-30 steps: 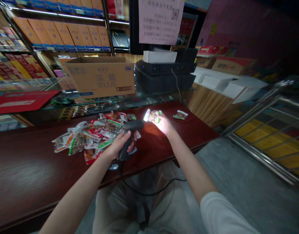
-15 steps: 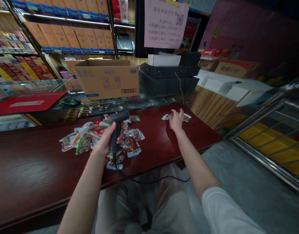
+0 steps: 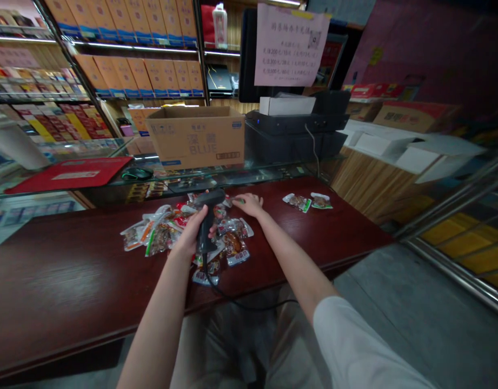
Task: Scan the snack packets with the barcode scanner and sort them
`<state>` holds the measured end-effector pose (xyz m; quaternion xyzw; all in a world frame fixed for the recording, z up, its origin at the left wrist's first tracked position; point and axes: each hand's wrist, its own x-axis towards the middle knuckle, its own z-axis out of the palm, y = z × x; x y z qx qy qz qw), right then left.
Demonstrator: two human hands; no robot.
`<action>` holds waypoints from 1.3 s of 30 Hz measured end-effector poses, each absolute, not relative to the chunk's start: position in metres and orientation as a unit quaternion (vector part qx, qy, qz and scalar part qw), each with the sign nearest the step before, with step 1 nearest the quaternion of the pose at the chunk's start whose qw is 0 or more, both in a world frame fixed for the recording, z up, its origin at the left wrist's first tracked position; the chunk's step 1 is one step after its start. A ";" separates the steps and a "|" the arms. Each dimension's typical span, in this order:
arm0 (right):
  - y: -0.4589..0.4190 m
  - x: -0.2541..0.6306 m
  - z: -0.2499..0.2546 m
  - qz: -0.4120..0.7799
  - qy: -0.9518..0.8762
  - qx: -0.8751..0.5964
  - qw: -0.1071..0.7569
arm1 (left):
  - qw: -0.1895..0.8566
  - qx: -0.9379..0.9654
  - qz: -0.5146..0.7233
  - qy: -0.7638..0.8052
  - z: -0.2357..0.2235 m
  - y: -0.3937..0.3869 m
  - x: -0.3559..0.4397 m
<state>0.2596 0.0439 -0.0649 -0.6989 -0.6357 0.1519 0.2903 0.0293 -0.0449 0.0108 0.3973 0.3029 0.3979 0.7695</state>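
Observation:
My left hand [image 3: 190, 235] grips a black handheld barcode scanner [image 3: 206, 224] by its handle, above a pile of small clear snack packets [image 3: 161, 237]. From the scanner a black cable [image 3: 249, 308] hangs over the table's front edge. At the pile's back right, my right hand [image 3: 251, 205] has its fingertips closed around the green-marked end of a snack packet [image 3: 227, 201]. Two more packets, a left one [image 3: 297, 202] and a right one [image 3: 321, 201], lie side by side farther right on the dark red table [image 3: 281, 243].
Behind the table stands a glass counter bearing an open cardboard box [image 3: 196, 143], a red folder [image 3: 74, 174], a computer mouse [image 3: 137, 173] and a black machine [image 3: 293, 138] below a monitor with a pink notice [image 3: 291, 46]. A metal railing [image 3: 455, 270] is at the right.
My right hand has left the packets at the right and moved left to the pile. Two packets now show where it was. The view has shifted slightly; my left hand still holds the scanner.

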 end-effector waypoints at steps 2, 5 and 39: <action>0.042 0.259 -0.067 0.137 -0.642 -0.699 0.284 | 0.763 0.409 0.393 0.311 0.009 -0.043 0.028; 0.038 0.268 -0.069 0.137 -0.659 -0.684 0.281 | 0.757 0.420 0.382 0.323 0.008 -0.044 0.029; -0.018 0.327 -0.048 0.206 -0.620 -0.481 0.585 | 0.733 0.544 0.296 0.280 -0.007 -0.069 0.062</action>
